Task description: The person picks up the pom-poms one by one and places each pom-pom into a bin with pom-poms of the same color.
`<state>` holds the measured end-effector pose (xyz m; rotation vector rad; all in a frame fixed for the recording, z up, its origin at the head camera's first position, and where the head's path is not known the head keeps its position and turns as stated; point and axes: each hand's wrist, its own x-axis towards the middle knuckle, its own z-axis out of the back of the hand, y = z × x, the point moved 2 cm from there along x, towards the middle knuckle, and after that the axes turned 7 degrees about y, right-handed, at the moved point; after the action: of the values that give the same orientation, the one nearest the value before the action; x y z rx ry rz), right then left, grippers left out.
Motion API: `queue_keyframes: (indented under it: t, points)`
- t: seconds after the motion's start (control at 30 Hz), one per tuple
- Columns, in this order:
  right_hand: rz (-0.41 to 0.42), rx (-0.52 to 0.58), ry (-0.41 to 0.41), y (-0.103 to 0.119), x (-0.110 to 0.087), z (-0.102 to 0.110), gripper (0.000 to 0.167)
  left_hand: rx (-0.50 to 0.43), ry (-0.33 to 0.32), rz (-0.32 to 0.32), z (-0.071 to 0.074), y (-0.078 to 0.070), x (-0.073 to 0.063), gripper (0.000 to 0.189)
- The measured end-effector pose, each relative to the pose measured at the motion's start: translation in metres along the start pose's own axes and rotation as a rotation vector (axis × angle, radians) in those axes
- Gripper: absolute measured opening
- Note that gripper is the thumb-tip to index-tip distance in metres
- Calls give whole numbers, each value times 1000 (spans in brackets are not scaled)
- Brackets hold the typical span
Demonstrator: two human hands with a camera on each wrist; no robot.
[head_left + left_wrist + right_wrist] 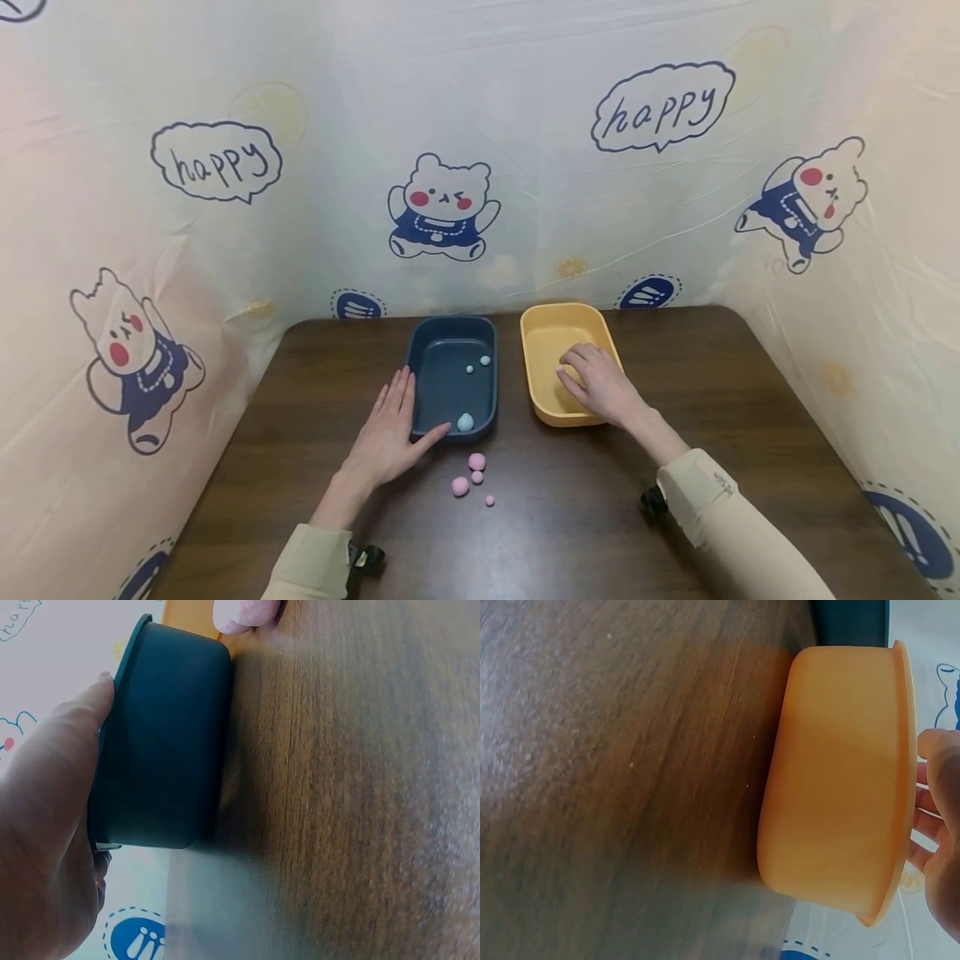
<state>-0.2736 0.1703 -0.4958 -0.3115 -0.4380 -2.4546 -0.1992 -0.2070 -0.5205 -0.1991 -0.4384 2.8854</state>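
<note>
My left hand (383, 443) lies along the left side of a dark blue tray (415, 404), fingers straight and thumb stretched to its near rim. In the left wrist view, the thumb (82, 712) is at the top edge of the tray. Inside are three pale blue balls of different sizes, the largest (466, 422) close to the near end. Over a yellow tray (540, 400) hovers my right hand (603, 387), its fingers loosely bent and the thumb apart from them. I see nothing between those fingers; part of the tray's inside is hidden beneath the hand.
Several pink balls (460, 486) of different sizes lie on the brown wooden table (570, 517) before the dark blue tray. A narrow gap separates the two trays. A pale printed curtain (517, 208) stands behind the table and along both sides.
</note>
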Motion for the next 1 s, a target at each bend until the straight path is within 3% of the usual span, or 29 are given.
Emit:
queue_keyframes:
  t: [0.3, 0.67, 1.0]
  points:
    - [0, 40, -20, 7, -2, 1, 32, 2, -4, -4, -1, 0, 1, 121]
    - [62, 57, -13, 23, -4, 6, 37, -1, -9, -2, -1, 1, 0, 121]
    - [95, 82, 24, 50, -12, 4, 43, 8, -26, -20, 1, -1, 1, 118]
